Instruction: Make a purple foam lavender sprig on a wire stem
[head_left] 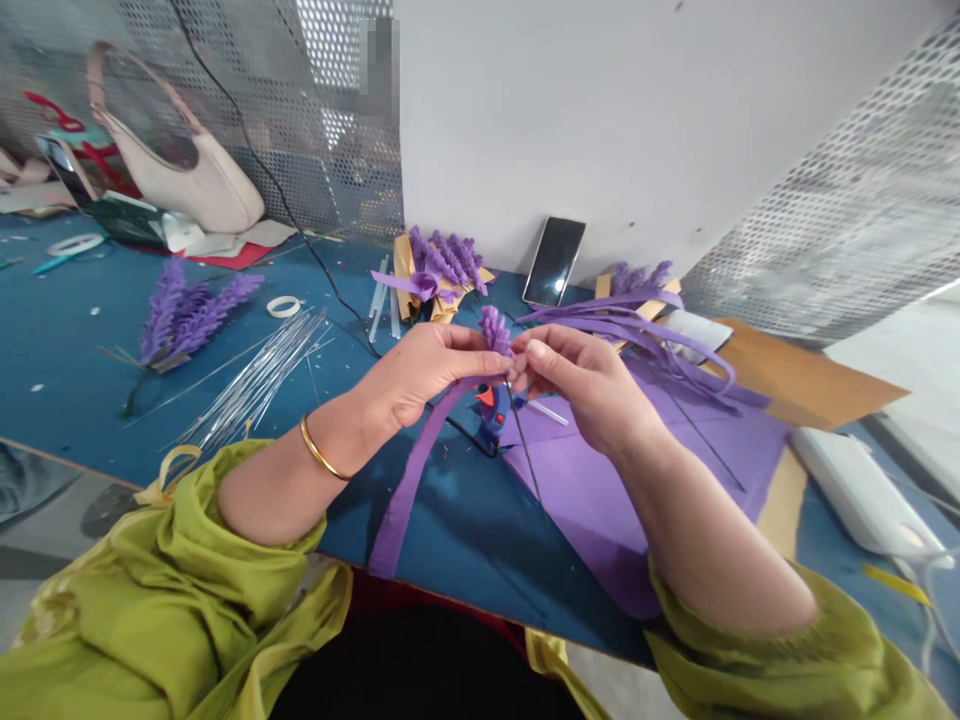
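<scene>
Between my two hands, a small purple lavender-like flower (495, 328) stands upright on a dark wire stem (528, 445), which slants down over the table. My left hand (439, 368), a gold bangle on its wrist, pinches a long purple strip (416, 480) just below the flower; the strip's loose end hangs to the table's front edge. The fingers of my right hand (581, 380) are closed at the flower's right side, though the exact grip point is partly hidden. Under my hands lies a blue glue gun (493, 415) with an orange trigger.
Purple sheets (585, 510) and cut strips (637, 320) lie at right, near a white device (862, 490). Finished flowers (184, 310) and thin wires (259, 375) lie left. A phone (555, 262) leans on the white panel; a black cable (259, 155) crosses the left side.
</scene>
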